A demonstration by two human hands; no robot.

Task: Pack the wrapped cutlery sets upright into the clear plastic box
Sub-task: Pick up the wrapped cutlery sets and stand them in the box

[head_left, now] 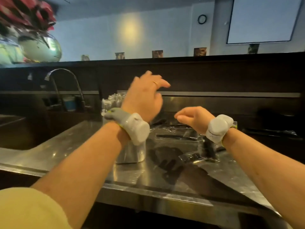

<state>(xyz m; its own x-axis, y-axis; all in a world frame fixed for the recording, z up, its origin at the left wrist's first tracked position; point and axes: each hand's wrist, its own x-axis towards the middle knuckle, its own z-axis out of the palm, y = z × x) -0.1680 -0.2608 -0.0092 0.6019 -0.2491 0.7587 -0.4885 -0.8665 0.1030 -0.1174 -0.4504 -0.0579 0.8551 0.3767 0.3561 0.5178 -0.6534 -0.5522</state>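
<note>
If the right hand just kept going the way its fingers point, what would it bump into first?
The right hand points leftward, toward the left hand and the clear plastic box under it. Probably the left wrist or the box first, though depth is hard to judge.

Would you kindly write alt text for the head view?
Both hands hover empty over a steel counter: left hand above a clear plastic box holding wrapped cutlery, right hand above loose wrapped cutlery sets lying flat.

Left hand point(143, 96) raised with fingers spread, above clear plastic box point(130, 151) on steel tabletop point(69, 146). Right hand point(194, 119) empty, loosely curled over wrapped cutlery sets point(178, 136) lying flat.
</note>
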